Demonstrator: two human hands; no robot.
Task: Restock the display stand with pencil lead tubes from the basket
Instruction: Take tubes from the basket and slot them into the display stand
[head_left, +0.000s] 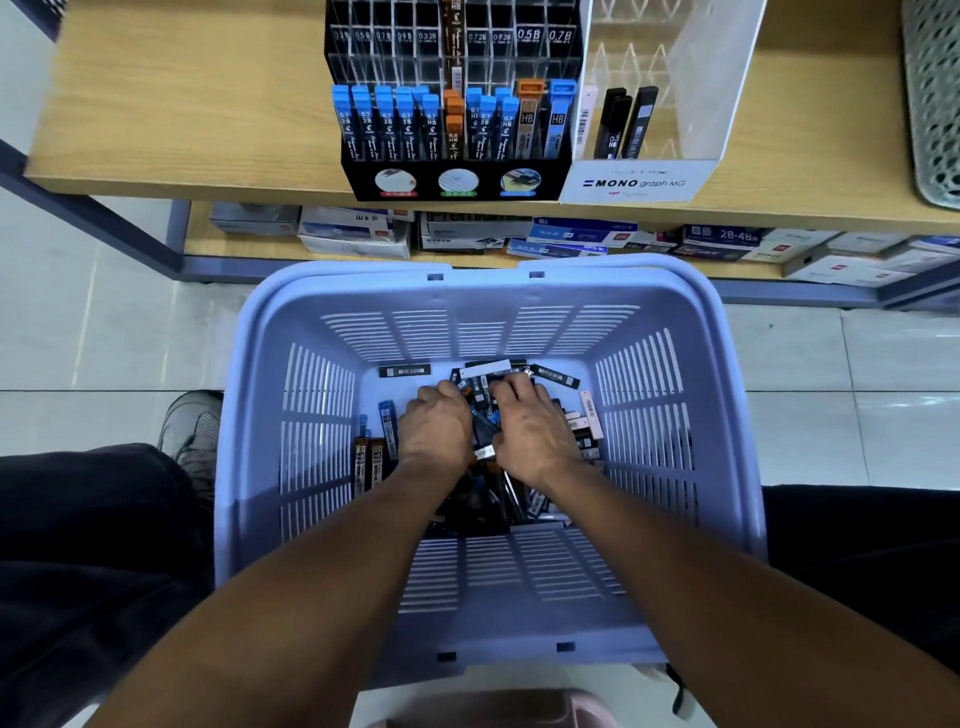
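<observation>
**Both hands down in basket pile of lead tubes**

Nearest: two bare forearms reaching in over near rim of lilac slotted plastic basket (691, 519), set on pale tiled floor between dark-trousered knees. Left hand (435, 431) palm down on heap, fingers curled into it; grip on any one piece impossible to tell. Right hand (530, 431) same posture just beside, fingers bent and buried in heap; held item, if any, hidden. Thumbs close together over middle of pile.

Under and around hands: jumbled heap of slim flat pencil lead tubes (498, 493) on basket bottom, mostly black bodies with barcode stickers, some blue-capped, some orange-capped, lying crosswise at all angles. Few strays apart at left: two orange-labelled tubes (368, 465) marked HB lying side by side, one blue tube above them.

Beyond basket: light wooden shelf (182, 104) carrying black tiered cardboard display stand (415, 182). Front row holding upright blue-capped tubes, orange ones mid-row; upper clear slots labelled 0.5B, 0.7B look unfilled. Touching its right side: clear acrylic MONO graph holder (691, 78) with few black tubes upright.
</observation>
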